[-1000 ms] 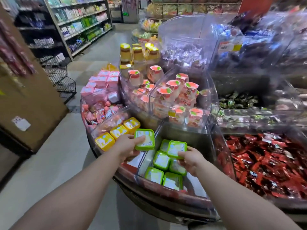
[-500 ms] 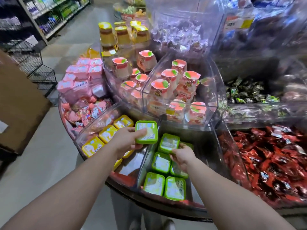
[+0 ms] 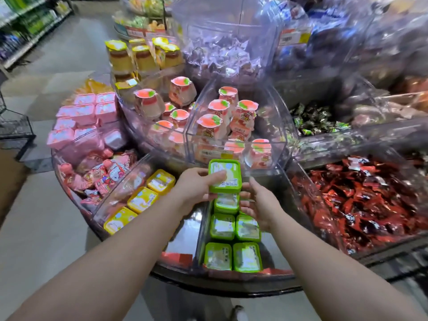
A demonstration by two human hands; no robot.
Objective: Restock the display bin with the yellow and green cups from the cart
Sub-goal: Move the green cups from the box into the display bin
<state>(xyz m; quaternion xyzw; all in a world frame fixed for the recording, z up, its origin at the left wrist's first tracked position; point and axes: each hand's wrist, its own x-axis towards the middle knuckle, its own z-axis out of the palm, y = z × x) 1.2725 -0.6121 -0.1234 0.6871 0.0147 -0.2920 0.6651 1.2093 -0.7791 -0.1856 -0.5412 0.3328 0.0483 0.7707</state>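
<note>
Green cups [image 3: 233, 237]: six, yellow cups [image 3: 141, 199]: three

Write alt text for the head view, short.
A person's left hand holds a green cup over a clear bin of green cups, while the right hand reaches toward it. Yellow cups fill the bin to the left; red-wrapped sweets lie to the right.
</note>
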